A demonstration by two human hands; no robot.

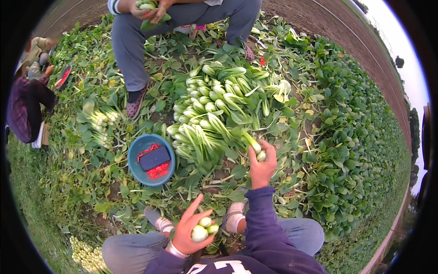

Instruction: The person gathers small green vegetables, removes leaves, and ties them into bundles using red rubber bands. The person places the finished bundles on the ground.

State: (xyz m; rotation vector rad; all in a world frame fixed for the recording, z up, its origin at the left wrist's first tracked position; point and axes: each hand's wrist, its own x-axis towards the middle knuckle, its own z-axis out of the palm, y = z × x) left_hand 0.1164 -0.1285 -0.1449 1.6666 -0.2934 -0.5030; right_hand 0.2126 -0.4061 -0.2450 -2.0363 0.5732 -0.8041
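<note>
My left hand [188, 227] is curled around a few bok choy heads [200, 233] above my lap, their pale root ends facing up. Further forward, my right hand [264, 167] grips two bok choy [252, 143] by their white bases, leaves pointing away from me. A large heap of cut bok choy [208, 102] lies on the ground just beyond, to the left of my right hand. Left of the heap sits a blue plastic bowl [131, 156] with red rubber bands [159, 171] and a dark phone [154, 158] in it.
Facing me, a seated person [126, 51] holds bok choy. More people [29, 102] sit at far left by a bowl of red bands [64, 78]. Bundled bok choy [101, 123] lie left, more bundles [87, 255] near my knee. Growing plants [345, 154] stand right. A knife [258, 41] lies beyond the heap.
</note>
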